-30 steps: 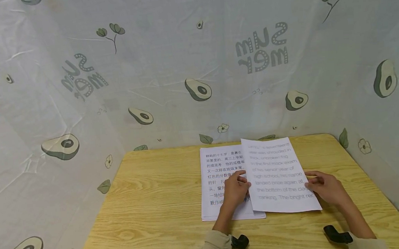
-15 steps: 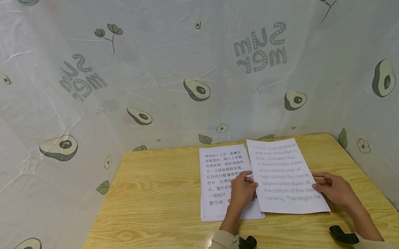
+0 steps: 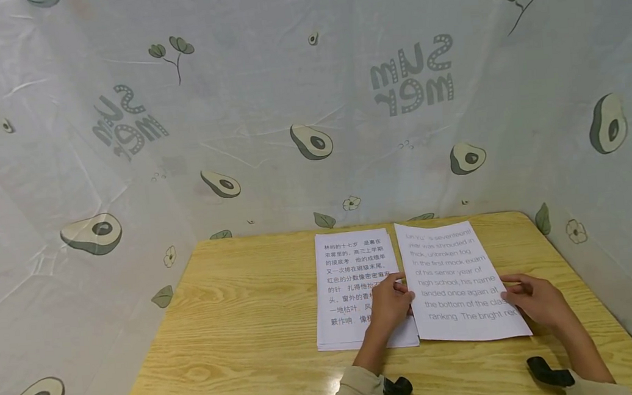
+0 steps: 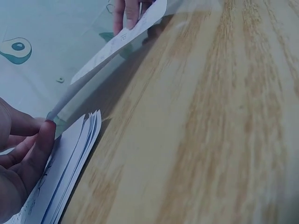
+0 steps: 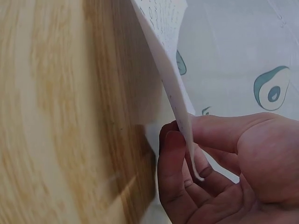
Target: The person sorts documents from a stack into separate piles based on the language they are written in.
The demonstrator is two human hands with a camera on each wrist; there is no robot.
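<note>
My two hands hold one sheet of paper [image 3: 451, 289] printed with English lines. The left hand [image 3: 391, 305] pinches its left edge between thumb and fingers, over the right side of a paper stack [image 3: 349, 281] with Chinese text. At the opposite edge, my right hand [image 3: 538, 301] pinches the sheet, thumb on top and fingers beneath. Both wrist views show the sheet raised off the wood, its shadow below. In the left wrist view, several loose page edges of the pile [image 4: 77, 161] fan out under the left hand.
The wooden table [image 3: 236, 313] extends left of the stack and along the front. A pale curtain [image 3: 254, 104] with avocado prints hangs behind and on both sides. Each wrist wears a black mount [image 3: 398, 389].
Both hands have shifted right with the English sheet, bringing it off the stack to its right side. More of the Chinese text shows now. The stack stays put.
</note>
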